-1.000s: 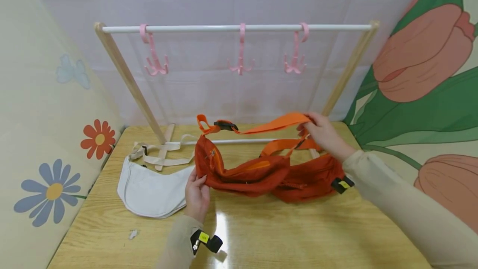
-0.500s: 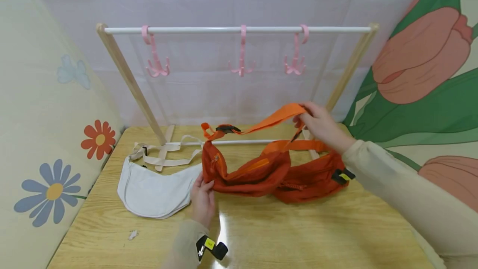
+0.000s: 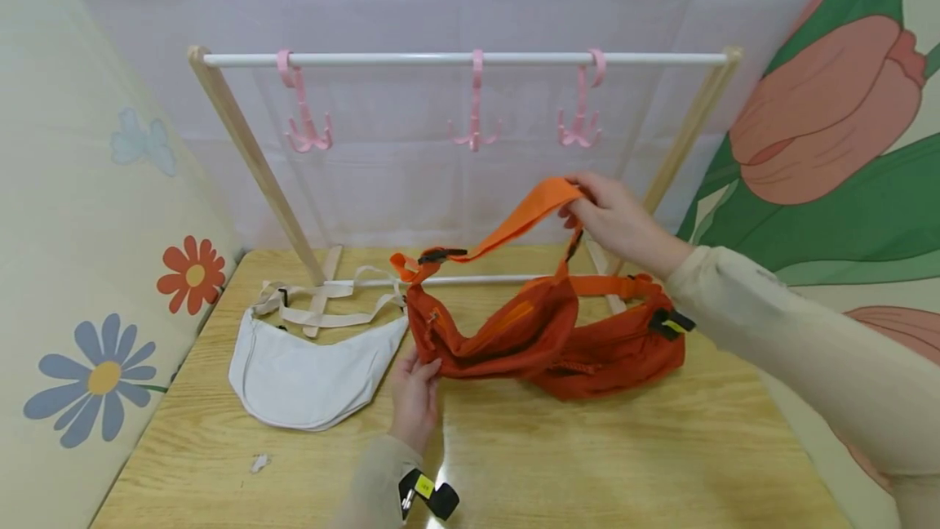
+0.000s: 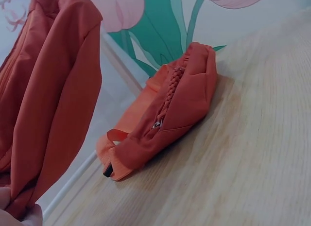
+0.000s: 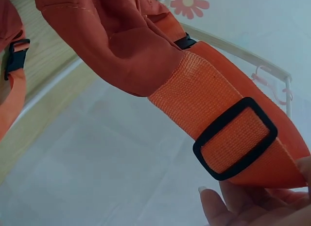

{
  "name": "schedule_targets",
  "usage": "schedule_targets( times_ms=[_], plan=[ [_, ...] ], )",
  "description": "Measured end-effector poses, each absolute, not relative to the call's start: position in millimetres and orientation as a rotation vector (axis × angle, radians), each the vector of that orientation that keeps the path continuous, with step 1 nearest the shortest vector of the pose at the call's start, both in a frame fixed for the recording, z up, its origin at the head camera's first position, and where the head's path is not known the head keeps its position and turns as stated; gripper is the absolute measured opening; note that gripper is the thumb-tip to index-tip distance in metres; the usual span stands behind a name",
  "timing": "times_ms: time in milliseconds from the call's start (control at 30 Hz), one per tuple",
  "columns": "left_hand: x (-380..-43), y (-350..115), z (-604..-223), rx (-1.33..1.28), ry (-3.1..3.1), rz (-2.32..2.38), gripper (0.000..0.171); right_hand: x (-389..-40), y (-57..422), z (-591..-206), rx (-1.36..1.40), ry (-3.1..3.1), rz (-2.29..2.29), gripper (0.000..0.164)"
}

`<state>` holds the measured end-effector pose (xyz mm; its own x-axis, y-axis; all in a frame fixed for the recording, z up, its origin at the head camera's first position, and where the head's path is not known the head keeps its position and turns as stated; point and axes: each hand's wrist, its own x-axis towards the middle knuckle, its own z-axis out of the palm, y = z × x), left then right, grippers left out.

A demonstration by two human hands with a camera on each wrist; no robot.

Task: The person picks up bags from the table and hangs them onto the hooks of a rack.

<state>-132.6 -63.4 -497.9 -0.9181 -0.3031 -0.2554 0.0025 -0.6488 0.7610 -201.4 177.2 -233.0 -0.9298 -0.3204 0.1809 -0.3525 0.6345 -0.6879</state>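
A rust-red waist bag (image 3: 507,353) with an orange strap (image 3: 525,215) is held up off the table. My right hand (image 3: 613,215) grips the strap at its high point, near a black slider (image 5: 235,138) in the right wrist view. Below, my left hand (image 3: 415,398) pinches the bag's lower left corner between thumb and fingers. Behind it to the right, a second rust-red waist bag (image 3: 624,362) lies on the table, partly hidden in the head view; its braided zipper pull (image 4: 170,92) shows in the left wrist view. A white crescent-shaped bag (image 3: 308,382) lies to the left.
A rack with a white top bar (image 3: 382,60) and wooden legs stands at the back of the wooden table (image 3: 587,464). Three pink hooks hang from it: left (image 3: 309,135), middle (image 3: 475,135) and right (image 3: 579,134). A lower white bar (image 3: 477,279) runs near the table.
My right hand has raised the strap up and slightly left, lifting the held bag's right end. My left hand has shifted right with its corner, uncovering more of the white bag.
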Motion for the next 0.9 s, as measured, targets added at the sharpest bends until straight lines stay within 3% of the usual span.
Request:
schedule_targets(
  times_ms=[167, 667, 900],
  plan=[
    [-129, -58, -498, 0.569, -1.343, -2.668, 0.034, -201, 170, -224, 0.626, -2.806, 1.168, 0.038],
    [-125, -53, -489, 0.547, -1.651, -2.607, 0.045, -200, 162, -201, 0.702, -2.803, 1.116, 0.039],
    [-134, -52, -470, 0.572, -1.708, -2.368, 0.037, -202, 163, -195, 0.672, -2.841, 1.053, 0.036]
  ],
)
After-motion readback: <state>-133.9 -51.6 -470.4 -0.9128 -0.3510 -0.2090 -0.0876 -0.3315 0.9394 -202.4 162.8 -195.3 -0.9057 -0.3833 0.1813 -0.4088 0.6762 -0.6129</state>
